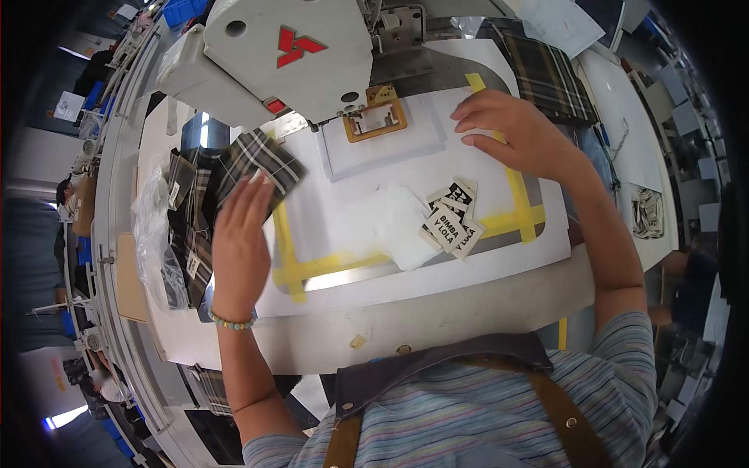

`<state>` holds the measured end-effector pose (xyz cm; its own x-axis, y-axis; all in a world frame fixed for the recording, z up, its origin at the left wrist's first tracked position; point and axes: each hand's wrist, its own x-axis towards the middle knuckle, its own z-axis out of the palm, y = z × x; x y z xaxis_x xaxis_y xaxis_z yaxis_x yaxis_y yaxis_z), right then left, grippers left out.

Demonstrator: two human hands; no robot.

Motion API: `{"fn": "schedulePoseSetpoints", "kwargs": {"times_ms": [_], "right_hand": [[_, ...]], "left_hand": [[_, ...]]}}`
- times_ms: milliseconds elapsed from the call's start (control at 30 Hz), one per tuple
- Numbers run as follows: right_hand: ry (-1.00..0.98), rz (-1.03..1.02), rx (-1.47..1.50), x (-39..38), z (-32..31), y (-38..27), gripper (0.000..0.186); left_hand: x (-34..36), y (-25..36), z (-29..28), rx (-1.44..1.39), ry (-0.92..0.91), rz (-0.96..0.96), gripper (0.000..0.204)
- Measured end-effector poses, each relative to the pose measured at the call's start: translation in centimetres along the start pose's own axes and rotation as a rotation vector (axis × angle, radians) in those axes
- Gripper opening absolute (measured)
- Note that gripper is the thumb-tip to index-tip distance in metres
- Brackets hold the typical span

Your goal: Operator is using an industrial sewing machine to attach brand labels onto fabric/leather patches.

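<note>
Touching plaid cloth (281,158): one of two hands (240,234).

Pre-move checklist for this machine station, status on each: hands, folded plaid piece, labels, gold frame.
1. Left hand on the folded plaid piece: ok, fingers appear to rest on it.
2. Right hand clear of the gold frame: ok, apart, to its right.
3. Plaid piece under the frame: not ok, it lies to the left.
4. Loose labels clear of the frame: ok, piled nearer the wearer.
5. Labels neatly stacked: not ok, fanned at odd angles.
6. Label seated inside the frame: cannot tell.
</note>
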<state>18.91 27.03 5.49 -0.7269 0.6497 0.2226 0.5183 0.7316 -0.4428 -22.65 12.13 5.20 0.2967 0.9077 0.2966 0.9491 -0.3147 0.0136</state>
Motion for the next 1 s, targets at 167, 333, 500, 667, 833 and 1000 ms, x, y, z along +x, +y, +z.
{"fn": "schedulePoseSetpoints", "kwargs": {"times_ms": [167, 333, 500, 667, 833, 1000], "right_hand": [[0.026, -0.092, -0.054, 2.2, 3.0, 1.1, 0.022], [0.050, -0.141, -0.154, 2.3, 4.8, 0.9, 0.032], [0.007, -0.101, -0.103, 1.7, 5.0, 1.4, 0.035], [0.013, -0.122, -0.109, 1.7, 5.2, 2.0, 0.034], [0.102, -0.211, -0.149, 2.2, 4.6, 2.4, 0.027], [0.094, -0.064, 0.016, 0.9, 0.5, 1.5, 0.022]], "left_hand": [[4.0, 7.0, 2.4, -0.362, -0.210, 0.232, 0.059], [7.6, 8.4, 6.3, -0.372, -0.219, 0.257, 0.075], [9.0, 8.7, 8.6, -0.432, -0.112, 0.236, 0.090], [9.2, 8.7, 8.2, -0.386, -0.149, 0.241, 0.087], [8.5, 8.8, 7.5, -0.286, -0.149, 0.228, 0.077], [6.0, 7.1, 6.8, -0.268, 0.016, 0.167, 0.056]]}}
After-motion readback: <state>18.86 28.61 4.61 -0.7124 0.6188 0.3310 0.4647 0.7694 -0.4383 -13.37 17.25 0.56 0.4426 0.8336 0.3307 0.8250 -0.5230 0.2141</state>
